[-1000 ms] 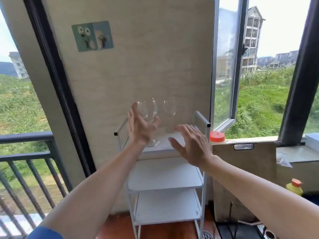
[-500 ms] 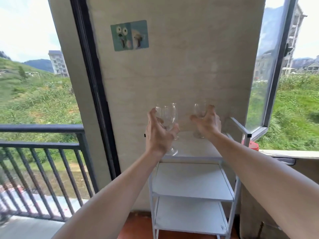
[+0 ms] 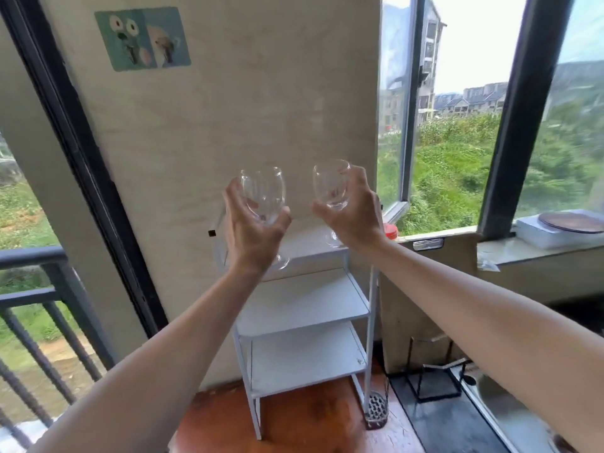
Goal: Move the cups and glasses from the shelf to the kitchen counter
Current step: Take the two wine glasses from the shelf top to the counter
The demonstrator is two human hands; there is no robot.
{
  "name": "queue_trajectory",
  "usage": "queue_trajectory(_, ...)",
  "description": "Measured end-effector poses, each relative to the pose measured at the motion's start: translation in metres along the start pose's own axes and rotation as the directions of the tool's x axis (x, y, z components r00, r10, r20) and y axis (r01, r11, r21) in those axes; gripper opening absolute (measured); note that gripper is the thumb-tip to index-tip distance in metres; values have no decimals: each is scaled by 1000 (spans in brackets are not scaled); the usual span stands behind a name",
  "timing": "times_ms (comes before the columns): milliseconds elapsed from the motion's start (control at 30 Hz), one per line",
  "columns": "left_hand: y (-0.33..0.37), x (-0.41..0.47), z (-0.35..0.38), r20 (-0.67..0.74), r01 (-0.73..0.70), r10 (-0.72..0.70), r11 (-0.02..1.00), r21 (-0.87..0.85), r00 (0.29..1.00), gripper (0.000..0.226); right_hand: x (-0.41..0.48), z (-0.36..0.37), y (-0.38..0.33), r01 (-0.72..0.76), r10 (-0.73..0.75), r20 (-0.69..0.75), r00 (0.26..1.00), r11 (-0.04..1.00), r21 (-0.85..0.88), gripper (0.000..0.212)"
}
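Observation:
Two clear stemmed wine glasses are held up above the top of a white three-tier shelf (image 3: 304, 299). My left hand (image 3: 251, 233) grips the left wine glass (image 3: 263, 194) round its bowl, with the foot showing below my palm. My right hand (image 3: 354, 214) grips the right wine glass (image 3: 330, 186) round its bowl; its foot shows just over the shelf top. Whether either foot still touches the shelf I cannot tell. The lower shelf tiers hold nothing.
A black balcony railing (image 3: 29, 289) runs at the left. A window sill (image 3: 536, 250) at the right carries a white box with a round board (image 3: 572, 222). A red-lidded jar (image 3: 390, 231) sits beside the shelf. Wire stand (image 3: 438, 380) on the floor.
My right hand has closed round the right glass, which it was only reaching a second ago. Both glasses sit higher over the shelf top, and the view has swung right.

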State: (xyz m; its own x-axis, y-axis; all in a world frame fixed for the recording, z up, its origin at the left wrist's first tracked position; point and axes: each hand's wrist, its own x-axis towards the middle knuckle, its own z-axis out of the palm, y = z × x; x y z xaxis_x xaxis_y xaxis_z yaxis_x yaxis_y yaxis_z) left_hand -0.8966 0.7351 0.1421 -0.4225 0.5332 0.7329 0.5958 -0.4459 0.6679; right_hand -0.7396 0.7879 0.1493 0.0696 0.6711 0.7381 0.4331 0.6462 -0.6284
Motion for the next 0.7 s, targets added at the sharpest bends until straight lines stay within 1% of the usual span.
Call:
queue_trajectory(133,28,-31,18,28,-38,39,998,-50,999,70,-23,-54,14,79,-79,-36,996,997,-4,65)
queue_trajectory(233,52,-61,41,105,-38,45,997,-69,993,71,-40,-105,34,31,-35,-75,997,998,-63,69)
queue_trajectory(367,94,-115,86,195,-68,92,990,-126,976,73,-70,-185,73,-90,71,-111,991,979,-181,66)
queue_trajectory(433,113,-148,113,267,-64,105,985,-158,958,74,-92,-232,97,-174,150,-106,983,946,-275,65)
queue_trajectory(533,134,-204,158,384,-53,124,980,-190,915,73,-133,-306,132,-258,243,-91,966,865,-431,69)
queue_trajectory(633,163,-263,198,484,22,88,976,-217,871,72,-177,-377,158,-349,323,-142,936,785,-513,64)
queue_trajectory(700,181,-301,225,559,68,73,971,-227,826,70,-206,-422,171,-405,370,-182,911,717,-568,61)
